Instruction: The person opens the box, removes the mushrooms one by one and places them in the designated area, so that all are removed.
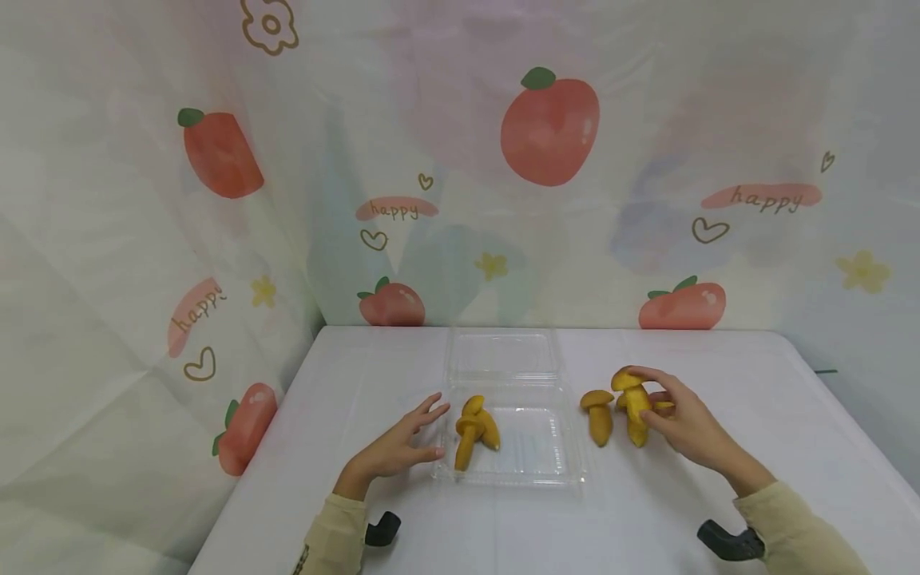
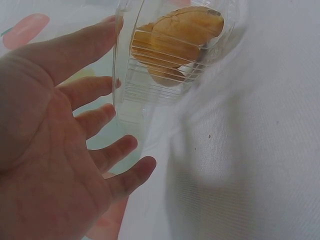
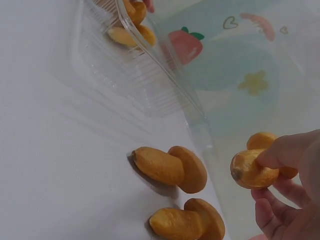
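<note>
My right hand pinches a yellow-brown mushroom between thumb and fingers, its cap up and stem down. In the right wrist view this held mushroom is raised off the table, stem end toward the camera. Two more mushrooms lie on the table: one to its left, another partly hidden behind the hand in the head view. At the left wall of a clear plastic box, my left hand has spread, relaxed fingers, fingertips right at the rim. Crossed mushrooms lie inside the box's left part.
The box's clear lid lies folded back toward the wall. A white cloth covers the table. Behind and to the left hangs a printed curtain with fruit pictures. Black wrist mounts stick out below both sleeves.
</note>
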### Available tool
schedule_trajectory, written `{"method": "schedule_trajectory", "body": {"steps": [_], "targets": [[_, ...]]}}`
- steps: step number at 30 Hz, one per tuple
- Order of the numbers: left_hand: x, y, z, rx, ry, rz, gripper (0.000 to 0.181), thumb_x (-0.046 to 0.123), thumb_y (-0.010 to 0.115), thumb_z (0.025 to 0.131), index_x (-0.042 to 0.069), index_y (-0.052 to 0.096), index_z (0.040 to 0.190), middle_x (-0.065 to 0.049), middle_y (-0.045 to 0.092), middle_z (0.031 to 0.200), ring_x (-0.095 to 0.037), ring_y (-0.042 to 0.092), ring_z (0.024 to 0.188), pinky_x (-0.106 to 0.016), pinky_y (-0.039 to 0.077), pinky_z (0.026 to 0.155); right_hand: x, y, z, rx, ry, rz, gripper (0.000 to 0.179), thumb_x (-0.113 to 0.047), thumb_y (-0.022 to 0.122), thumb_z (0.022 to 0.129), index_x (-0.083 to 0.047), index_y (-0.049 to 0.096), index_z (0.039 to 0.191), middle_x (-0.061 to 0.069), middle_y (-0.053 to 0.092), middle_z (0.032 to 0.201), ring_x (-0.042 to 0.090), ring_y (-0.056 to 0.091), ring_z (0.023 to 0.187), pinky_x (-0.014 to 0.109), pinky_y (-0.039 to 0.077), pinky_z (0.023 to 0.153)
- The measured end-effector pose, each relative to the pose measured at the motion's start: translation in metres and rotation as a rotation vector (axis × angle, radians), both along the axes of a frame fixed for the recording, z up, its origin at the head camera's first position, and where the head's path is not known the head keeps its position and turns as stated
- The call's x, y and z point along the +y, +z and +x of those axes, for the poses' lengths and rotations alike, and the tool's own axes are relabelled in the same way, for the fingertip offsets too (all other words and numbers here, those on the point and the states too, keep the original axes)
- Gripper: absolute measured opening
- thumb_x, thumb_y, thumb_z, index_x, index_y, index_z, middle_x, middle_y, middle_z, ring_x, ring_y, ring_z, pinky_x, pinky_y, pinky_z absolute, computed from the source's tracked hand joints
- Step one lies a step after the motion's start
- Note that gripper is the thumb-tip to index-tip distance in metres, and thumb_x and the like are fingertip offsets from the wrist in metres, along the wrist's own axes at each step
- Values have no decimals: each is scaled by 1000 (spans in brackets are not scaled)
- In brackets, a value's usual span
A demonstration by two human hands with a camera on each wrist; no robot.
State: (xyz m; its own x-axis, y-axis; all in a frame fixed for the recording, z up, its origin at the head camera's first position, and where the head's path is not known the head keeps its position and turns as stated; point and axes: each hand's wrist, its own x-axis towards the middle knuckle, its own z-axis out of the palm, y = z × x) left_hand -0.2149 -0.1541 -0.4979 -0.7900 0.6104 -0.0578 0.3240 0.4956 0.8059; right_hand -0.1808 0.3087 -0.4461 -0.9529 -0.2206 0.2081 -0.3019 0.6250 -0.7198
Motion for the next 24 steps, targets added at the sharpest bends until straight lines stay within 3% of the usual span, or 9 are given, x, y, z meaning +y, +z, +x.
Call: {"method": "schedule_trajectory", "body": {"steps": [3, 9, 10, 16, 20, 24], "targets": [[1, 0, -1, 6, 1, -6, 73, 23, 67, 98, 10, 30, 160, -11, 9, 172, -44, 12, 156, -70, 26, 118, 8, -2, 0, -14, -11, 3, 62, 7, 64, 91, -2, 42, 148, 30, 44, 143, 38, 61, 108, 15, 55, 72], [1, 0, 0, 8, 8, -19, 74, 25, 68, 98, 11, 31, 160, -10, 10, 172, -44, 13, 157, -70, 25, 118, 23, -7, 2, 18, -29, 26, 61, 7, 65, 91, 1, 42, 147, 31, 46, 142, 43, 61, 108, 14, 53, 72], [2, 0, 0, 7, 8, -18, 74, 24, 68, 98, 11, 31, 160, -11, 10, 172, -44, 13, 157, -70, 24, 118, 25, -7, 2, 13, -36, 31, 61, 6, 65, 91, 1, 42, 148, 32, 46, 142, 49, 59, 109, 13, 52, 72], [1, 1, 0, -4, 9, -9, 74, 23, 68, 98, 11, 31, 160, -11, 9, 172, -44, 11, 157, -70, 22, 119, 38, -12, 3, -9, -68, 57, 63, 5, 65, 91, 1, 40, 148, 34, 44, 142, 48, 59, 107, 13, 52, 69], [0, 0, 0, -4, 6, -11, 74, 23, 68, 98, 10, 30, 160, -11, 9, 172, -44, 11, 157, -71, 23, 118, 46, -14, 3, 9, -85, 84, 62, 5, 66, 89, 0, 43, 147, 32, 47, 141, 13, 61, 102, 12, 52, 71], [1, 1, 0, -4, 5, -12, 74, 23, 68, 98, 10, 30, 160, -10, 9, 172, -44, 11, 157, -71, 23, 118, 54, -15, 3, -1, -105, 80, 62, 2, 66, 91, -1, 43, 147, 32, 46, 141, -16, 45, 95, 12, 52, 71]]}}
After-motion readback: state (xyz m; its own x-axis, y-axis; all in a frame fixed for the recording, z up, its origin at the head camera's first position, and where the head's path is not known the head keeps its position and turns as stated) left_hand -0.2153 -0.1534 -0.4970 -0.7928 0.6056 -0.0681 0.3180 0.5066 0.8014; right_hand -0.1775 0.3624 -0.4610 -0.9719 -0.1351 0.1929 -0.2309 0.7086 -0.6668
